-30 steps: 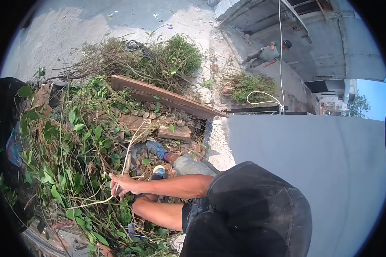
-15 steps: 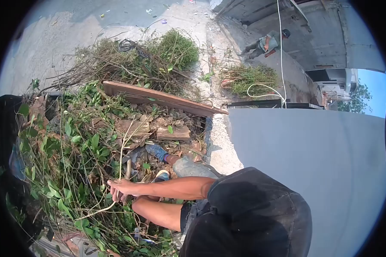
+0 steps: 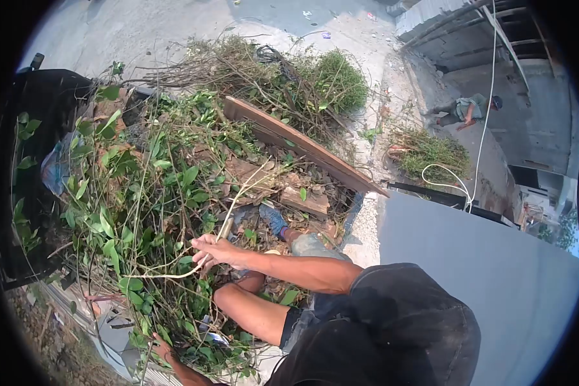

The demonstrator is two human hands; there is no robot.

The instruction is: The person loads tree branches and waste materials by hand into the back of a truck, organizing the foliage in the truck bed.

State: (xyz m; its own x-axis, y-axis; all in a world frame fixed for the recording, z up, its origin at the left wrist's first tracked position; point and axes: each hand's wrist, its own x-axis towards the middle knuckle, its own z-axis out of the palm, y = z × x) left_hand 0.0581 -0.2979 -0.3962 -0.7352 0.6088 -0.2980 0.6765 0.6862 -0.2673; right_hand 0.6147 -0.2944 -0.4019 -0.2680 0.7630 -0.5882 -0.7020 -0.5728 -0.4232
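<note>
My right hand point(image 3: 213, 251) is closed around a pale, forked branch point(image 3: 238, 193), which passes through the fingers and bends leftward below them. Low in the view, my left hand point(image 3: 163, 349) reaches among green leaves at the pile's edge; foliage partly hides its fingers, and what it grips, if anything, does not show. Both hands are over a tangled heap of leafy branches point(image 3: 128, 238). My bent bare knee point(image 3: 228, 297) lies just below the right hand, and a foot in a blue sock point(image 3: 273, 220) rests among dry leaves.
A wooden board point(image 3: 302, 145) borders the heap, with chunks of wood point(image 3: 309, 201) beside it. More cut brush point(image 3: 331, 80) lies beyond. A grey panel point(image 3: 444, 257) stands at right, with a looped pale cable point(image 3: 479, 151) above. Another person point(image 3: 469, 109) is farther off.
My view has turned, so the scene sits farther right. My left hand shows more clearly at the bottom among leaves. The right hand still holds the branch.
</note>
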